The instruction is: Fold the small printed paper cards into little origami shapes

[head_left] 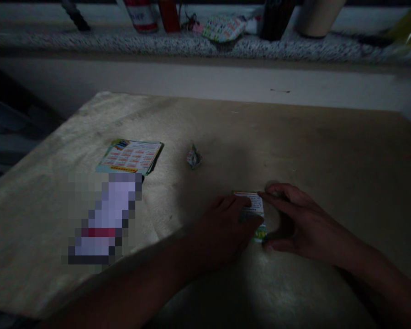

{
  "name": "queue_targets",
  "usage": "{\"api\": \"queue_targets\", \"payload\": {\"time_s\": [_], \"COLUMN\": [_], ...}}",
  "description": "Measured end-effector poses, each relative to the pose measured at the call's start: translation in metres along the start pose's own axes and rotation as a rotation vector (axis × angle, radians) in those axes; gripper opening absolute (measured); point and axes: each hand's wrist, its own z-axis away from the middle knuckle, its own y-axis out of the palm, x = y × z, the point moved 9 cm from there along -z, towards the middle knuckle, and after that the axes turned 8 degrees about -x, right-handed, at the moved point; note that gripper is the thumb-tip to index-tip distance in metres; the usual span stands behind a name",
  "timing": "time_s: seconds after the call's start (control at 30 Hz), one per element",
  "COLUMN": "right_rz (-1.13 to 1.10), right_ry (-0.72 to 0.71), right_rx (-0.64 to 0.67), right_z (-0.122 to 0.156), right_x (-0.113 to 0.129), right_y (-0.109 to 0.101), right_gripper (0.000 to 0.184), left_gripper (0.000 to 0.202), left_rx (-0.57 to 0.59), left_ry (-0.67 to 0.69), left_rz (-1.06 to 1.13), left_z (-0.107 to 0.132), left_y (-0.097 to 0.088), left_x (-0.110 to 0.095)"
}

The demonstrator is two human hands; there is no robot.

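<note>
A small printed paper (257,209), white with dark text and a green and yellow lower edge, lies on the table in front of me. My left hand (228,224) rests over its left part, with bent fingers and thumb holding it down and covering much of it. At its right edge, my right hand (301,221) is curved, with a fingertip at the upper corner and the thumb at the lower corner. A gap shows between that thumb and finger. Whether the paper is folded or one of several layers, I cannot tell.
A stack of printed calendar cards (132,156) lies at the left, beyond a pixelated phone-shaped object (106,214). A small crumpled piece of paper (193,157) sits mid-table. Cans, containers and a printed bag (223,28) stand along the speckled ledge (178,45) behind.
</note>
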Motion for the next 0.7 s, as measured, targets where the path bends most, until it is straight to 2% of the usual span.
{"api": "queue_targets", "payload": {"time_s": [0.1,0.33,0.6,0.7], "right_rz": [-0.066,-0.053,-0.110,-0.140], "right_ry": [0.004,0.040,0.081,0.093], "right_rx": [-0.030,-0.084,-0.243,-0.285], "right_z": [-0.003,-0.005,-0.014,-0.016], "right_x": [0.000,-0.002,-0.007,-0.006], "right_y": [-0.003,-0.002,-0.009,-0.011], "right_gripper": [0.081,0.072,0.032,0.024], "left_gripper": [0.033,0.030,0.032,0.032], "left_rx": [0.024,0.033,-0.005,-0.022], "left_ry": [0.010,-0.018,-0.090,-0.098], "left_rz": [-0.026,-0.016,0.078,0.088], "left_z": [0.000,0.002,0.000,0.000], "left_y": [0.001,0.003,0.002,0.000], "left_x": [-0.001,0.000,0.005,0.006]}}
